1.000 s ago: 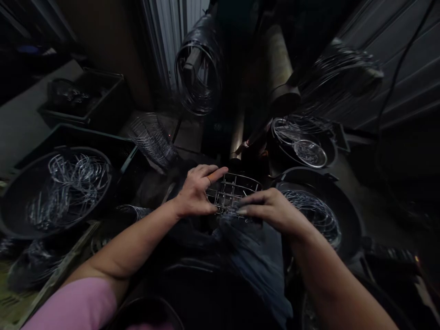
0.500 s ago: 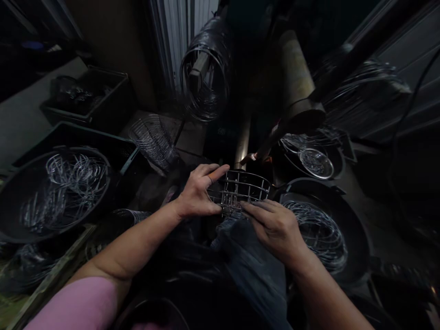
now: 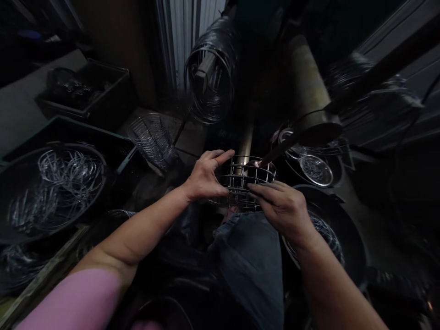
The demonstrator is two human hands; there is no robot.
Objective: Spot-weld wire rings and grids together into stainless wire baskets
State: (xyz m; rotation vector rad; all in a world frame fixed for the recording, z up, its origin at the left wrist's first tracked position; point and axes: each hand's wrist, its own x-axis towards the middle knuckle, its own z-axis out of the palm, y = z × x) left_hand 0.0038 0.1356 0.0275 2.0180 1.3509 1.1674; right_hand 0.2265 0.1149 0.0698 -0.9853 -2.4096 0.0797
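Note:
Between my hands is a round wire basket [image 3: 256, 179] of shiny metal rings and cross wires, held above my knees. My left hand [image 3: 205, 175] grips its left side, thumb below and forefinger along the upper ring. On the right side, the fingers of my right hand [image 3: 283, 204] close on the lower wires. A metal post [image 3: 245, 145] stands at the basket's far side, and the copper-coloured tip of a slanting rod [image 3: 271, 156] meets the upper ring there. Whether the tip touches the wire I cannot tell.
Black tubs of bent wire stand left [image 3: 103, 183] and right [image 3: 357, 238]. A small metal dish [image 3: 316, 169] lies behind the right tub. Stacked wire rings [image 3: 153, 137] lean at centre left. A large wire coil [image 3: 209, 78] hangs behind, beside a thick cylinder [image 3: 309, 78].
Both hands have moved the wire basket slightly away from me and up in view, so its upper ring now surrounds the post and rod tip. The camera view has shifted a little.

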